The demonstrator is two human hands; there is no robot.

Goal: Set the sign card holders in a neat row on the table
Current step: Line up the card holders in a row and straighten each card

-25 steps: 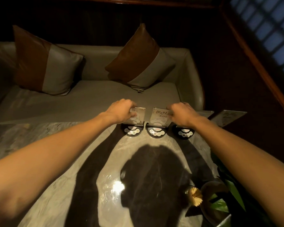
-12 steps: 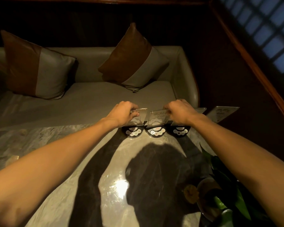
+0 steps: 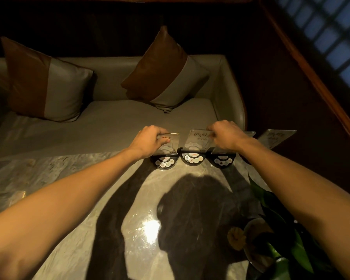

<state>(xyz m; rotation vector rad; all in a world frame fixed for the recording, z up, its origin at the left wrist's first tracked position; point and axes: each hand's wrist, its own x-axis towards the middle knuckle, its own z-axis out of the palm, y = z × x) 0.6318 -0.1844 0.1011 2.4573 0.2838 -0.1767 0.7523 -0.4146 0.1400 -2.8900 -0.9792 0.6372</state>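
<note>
Four sign card holders stand along the far edge of the marble worktop (image 3: pixel 73 199), just in front of the grey sofa (image 3: pixel 109 122). Taking the middle-left holder (image 3: pixel 194 150) as the landmark — a clear acrylic panel with printed characters rising from a black half-round base with small buttons — the others sit to either side of it in a line.

The left hand (image 3: pixel 150 139) is closed on the upper part of the leftmost holder (image 3: pixel 167 156), thumb on the near face of its panel and fingers wrapped behind; that holder's base is just beside the landmark's base, nearly touching. The right hand (image 3: pixel 226 135) is closed at the top right corner of the landmark holder's panel, and it also covers most of the panel of the third holder (image 3: pixel 222 160), whose black base shows just to the right of the landmark. Which of these two panels the right grip actually pinches cannot be told for certain.

A fourth holder (image 3: pixel 275 137) stands further right of the landmark, beyond the right wrist, its panel tilted and its base hidden behind the forearm.

Behind the landmark, two brown-and-grey cushions (image 3: pixel 166 71) lean on the sofa back. Near the right forearm, on the worktop's near right corner, sits a plant (image 3: pixel 275 235) with green leaves and a yellow flower (image 3: pixel 236 238) — dim and partly in shadow.
</note>
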